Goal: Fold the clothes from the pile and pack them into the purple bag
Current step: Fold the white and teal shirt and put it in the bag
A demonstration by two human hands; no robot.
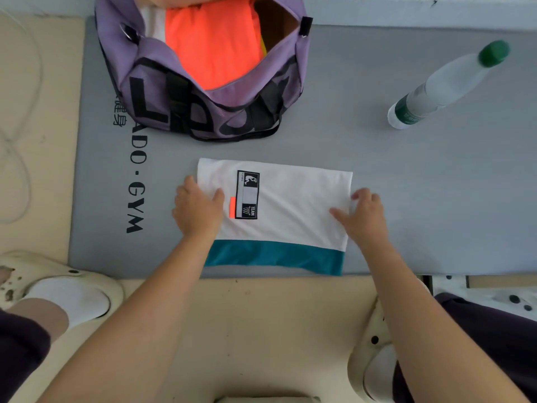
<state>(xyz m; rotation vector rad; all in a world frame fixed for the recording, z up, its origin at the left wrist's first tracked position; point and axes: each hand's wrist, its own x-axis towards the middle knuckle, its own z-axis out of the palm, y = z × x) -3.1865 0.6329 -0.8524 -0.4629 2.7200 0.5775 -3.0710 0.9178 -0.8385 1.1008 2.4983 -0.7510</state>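
Observation:
A folded white garment point(293, 210) with a teal band along its near edge and a black printed patch lies flat on the grey gym mat point(421, 199). My left hand point(197, 210) grips its left edge, thumb on top of the cloth. My right hand point(363, 216) grips its right edge, thumb on top of the cloth and fingers curled at the edge. Beyond it stands the open purple bag point(162, 91), with folded orange clothing point(215, 45) and some white cloth inside.
A clear plastic bottle point(444, 85) with a green cap lies on the mat at the right. My feet in cream clogs point(66, 283) rest on the beige floor on both sides. A thin white cord point(21, 158) loops over the floor at far left.

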